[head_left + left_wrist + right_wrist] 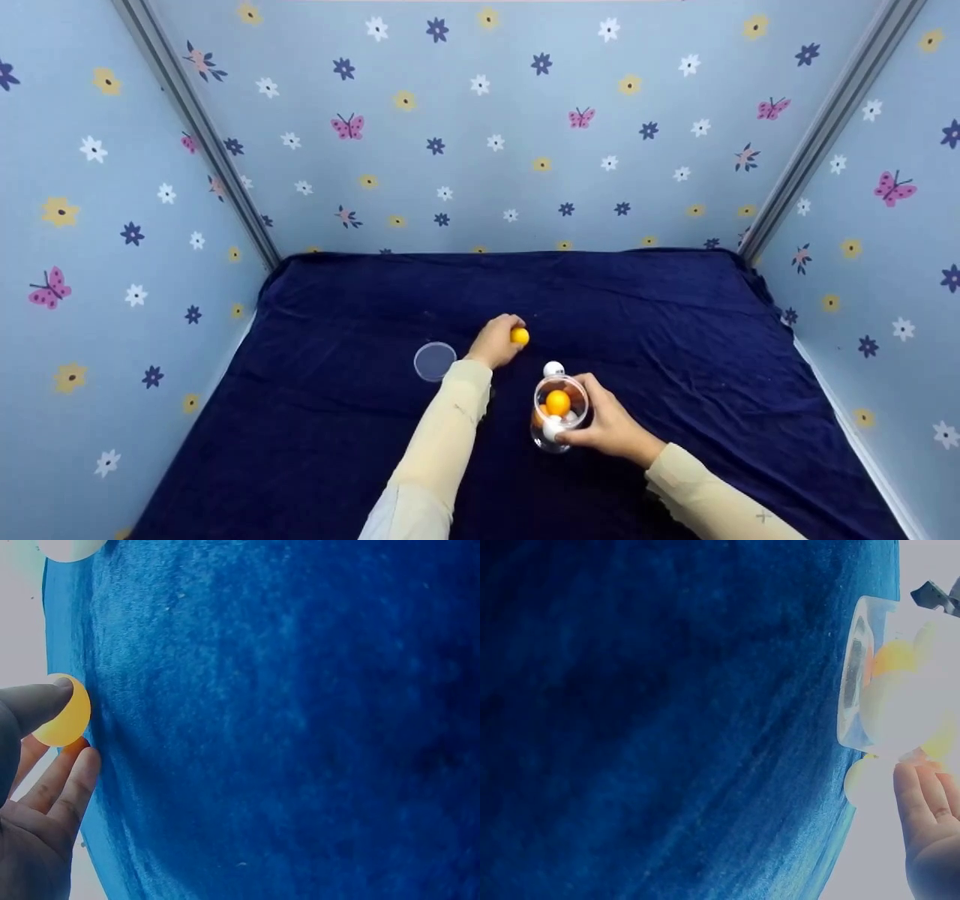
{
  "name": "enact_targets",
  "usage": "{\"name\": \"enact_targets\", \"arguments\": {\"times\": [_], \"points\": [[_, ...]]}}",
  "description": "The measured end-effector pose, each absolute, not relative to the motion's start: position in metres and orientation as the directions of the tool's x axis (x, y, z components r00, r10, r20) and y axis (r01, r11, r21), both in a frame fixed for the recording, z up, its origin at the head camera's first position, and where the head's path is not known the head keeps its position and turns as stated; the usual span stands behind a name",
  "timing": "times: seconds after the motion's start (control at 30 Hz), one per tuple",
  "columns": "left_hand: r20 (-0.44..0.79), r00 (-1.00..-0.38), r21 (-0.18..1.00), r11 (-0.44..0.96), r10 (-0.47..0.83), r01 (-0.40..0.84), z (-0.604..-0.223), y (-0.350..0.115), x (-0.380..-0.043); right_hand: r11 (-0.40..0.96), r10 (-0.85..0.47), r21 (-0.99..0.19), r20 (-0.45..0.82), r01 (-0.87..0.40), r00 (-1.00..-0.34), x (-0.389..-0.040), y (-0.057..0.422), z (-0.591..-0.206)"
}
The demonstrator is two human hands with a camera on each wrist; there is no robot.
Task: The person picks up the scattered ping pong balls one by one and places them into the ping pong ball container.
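Observation:
My left hand pinches an orange ping-pong ball between thumb and fingers, raised over the dark cloth. In the left wrist view the thumb lies across this ball. My right hand grips a clear plastic jar by its side, thumb and fingers around it near the open mouth. Inside are several balls, among them an orange ball near the top and a white ball. Just beyond the rim sits another white ball. Glare washes out much of the jar in the right wrist view.
A round clear lid lies flat on the dark blue cloth, left of my left hand. Patterned light-blue walls enclose the table at the back and both sides, with grey metal posts at the corners.

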State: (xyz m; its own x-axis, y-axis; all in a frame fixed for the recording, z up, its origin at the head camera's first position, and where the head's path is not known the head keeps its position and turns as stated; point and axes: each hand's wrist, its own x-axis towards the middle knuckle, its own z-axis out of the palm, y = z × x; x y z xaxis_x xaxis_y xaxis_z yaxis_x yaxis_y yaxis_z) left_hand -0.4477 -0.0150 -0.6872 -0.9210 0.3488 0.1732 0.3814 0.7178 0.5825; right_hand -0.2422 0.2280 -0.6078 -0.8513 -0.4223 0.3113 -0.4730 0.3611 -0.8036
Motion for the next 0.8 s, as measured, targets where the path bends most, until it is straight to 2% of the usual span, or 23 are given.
{"name": "enact_targets", "arguments": {"times": [0.17,0.23,0.3,0.47,0.53,0.8], "points": [[0.190,-0.916,0.581,0.712,0.352,0.394,-0.686,-0.018,-0.450,0.370,-0.417,-0.803,0.307,-0.468,-0.855,-0.242,0.228,-0.609],[0.186,-0.916,0.576,0.716,0.354,0.394,-0.669,-0.021,-0.440,0.373,-0.413,-0.804,0.303,-0.463,-0.859,-0.242,0.228,-0.609],[0.215,-0.903,0.578,0.697,0.372,0.424,-0.670,-0.027,-0.440,0.376,-0.411,-0.805,0.299,-0.460,-0.861,-0.242,0.229,-0.610],[0.193,-0.900,0.613,0.668,0.391,0.422,-0.624,-0.031,-0.414,0.385,-0.405,-0.801,0.298,-0.458,-0.864,-0.242,0.228,-0.610],[0.152,-0.912,0.618,0.684,0.381,0.388,-0.594,-0.029,-0.396,0.386,-0.406,-0.800,0.299,-0.459,-0.863,-0.242,0.228,-0.610],[0.128,-0.909,0.621,0.683,0.396,0.385,-0.572,-0.033,-0.384,0.384,-0.413,-0.798,0.303,-0.465,-0.859,-0.242,0.228,-0.609]]}}
